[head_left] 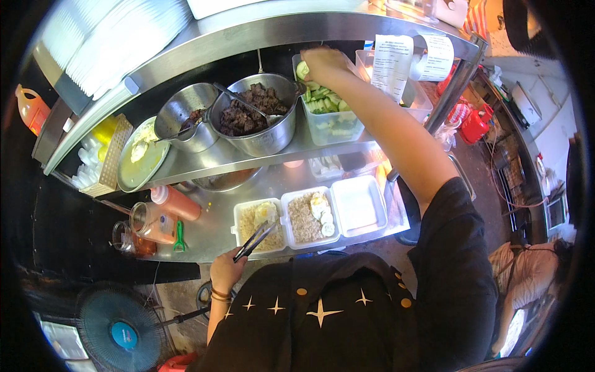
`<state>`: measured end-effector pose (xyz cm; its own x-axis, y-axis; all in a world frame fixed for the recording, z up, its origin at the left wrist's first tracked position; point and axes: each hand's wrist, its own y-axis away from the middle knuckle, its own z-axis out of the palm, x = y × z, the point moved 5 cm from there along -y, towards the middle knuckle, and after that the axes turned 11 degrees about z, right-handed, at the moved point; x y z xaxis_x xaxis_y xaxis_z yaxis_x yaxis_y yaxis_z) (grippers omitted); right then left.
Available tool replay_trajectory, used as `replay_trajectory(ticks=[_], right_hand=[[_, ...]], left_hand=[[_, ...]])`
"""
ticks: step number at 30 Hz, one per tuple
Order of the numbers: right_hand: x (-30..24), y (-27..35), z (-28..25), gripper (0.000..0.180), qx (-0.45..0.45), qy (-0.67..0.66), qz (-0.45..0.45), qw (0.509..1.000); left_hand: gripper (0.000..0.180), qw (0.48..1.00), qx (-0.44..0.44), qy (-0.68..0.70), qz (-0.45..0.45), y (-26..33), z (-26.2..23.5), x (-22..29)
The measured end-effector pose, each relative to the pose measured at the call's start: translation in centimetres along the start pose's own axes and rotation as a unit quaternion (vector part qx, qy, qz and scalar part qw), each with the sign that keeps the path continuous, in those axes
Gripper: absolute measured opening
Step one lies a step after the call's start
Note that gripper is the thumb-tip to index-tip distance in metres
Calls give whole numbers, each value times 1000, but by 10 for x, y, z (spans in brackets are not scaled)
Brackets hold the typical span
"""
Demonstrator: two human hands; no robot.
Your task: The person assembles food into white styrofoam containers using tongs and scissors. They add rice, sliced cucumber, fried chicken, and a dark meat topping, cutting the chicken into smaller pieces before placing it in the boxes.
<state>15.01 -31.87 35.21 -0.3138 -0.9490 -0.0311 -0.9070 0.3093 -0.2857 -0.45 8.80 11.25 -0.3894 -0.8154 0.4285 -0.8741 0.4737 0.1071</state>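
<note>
My left hand is closed round black-handled tongs, whose tips reach over a white foam box of rice with a fried egg. Beside it, a second foam box holds rice, egg and a short row of cucumber slices; its lid lies open to the right. Up on the shelf, my right hand is at the clear tub of sliced cucumber. Its fingers are closed at a pale green slice and slightly blurred.
On the shelf stand a steel pot of dark meat, another steel pot and an oval plate. Paper slips hang at right. Bottles, a jar and a green peeler are at left. A fan stands below; another person is at right.
</note>
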Motion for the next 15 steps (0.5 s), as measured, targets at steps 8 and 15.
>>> replay_trajectory(ticks=[8,15], right_hand=[[14,60,-41,21,166,-185,-28,968],[14,242,-31,24,122,-387,-24,914]], left_hand=[[36,999,-19,30,-12,1,-10,10],[39,939,-80,334,30,16,-30,31]])
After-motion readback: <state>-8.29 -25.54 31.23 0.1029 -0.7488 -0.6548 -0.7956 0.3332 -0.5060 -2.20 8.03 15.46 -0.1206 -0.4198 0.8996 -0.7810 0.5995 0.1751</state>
